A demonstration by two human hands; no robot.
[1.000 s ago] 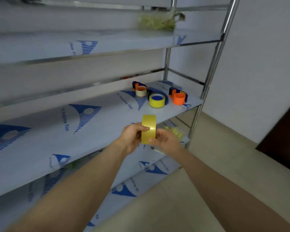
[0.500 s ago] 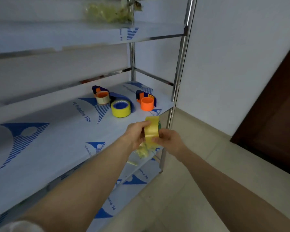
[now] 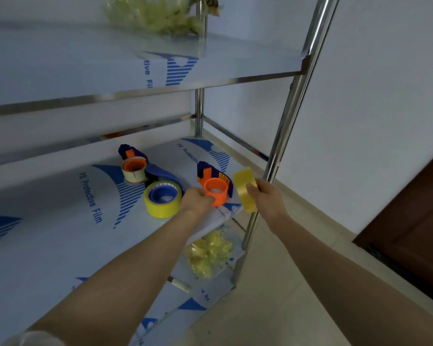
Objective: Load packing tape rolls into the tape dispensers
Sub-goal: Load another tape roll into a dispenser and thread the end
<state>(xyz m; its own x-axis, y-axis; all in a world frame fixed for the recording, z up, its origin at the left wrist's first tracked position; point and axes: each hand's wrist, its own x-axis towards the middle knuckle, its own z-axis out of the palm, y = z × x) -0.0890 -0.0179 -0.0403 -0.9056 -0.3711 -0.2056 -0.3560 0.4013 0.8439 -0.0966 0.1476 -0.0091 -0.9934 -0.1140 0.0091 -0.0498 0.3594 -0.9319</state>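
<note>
- Since a moment ago the left hand (image 3: 198, 199) has let go of the yellow tape roll (image 3: 245, 191) and closed on the empty orange dispenser (image 3: 215, 189) on the middle shelf (image 3: 60, 233).
- Right hand (image 3: 268, 198) alone grips the roll, just right of that dispenser.
- Farther left sit a loaded blue dispenser (image 3: 161, 198) and another orange one (image 3: 134, 168).

Shiny metal post (image 3: 289, 113), glossy tape roll (image 3: 245, 191), film-covered shelf (image 3: 60, 221)
</note>
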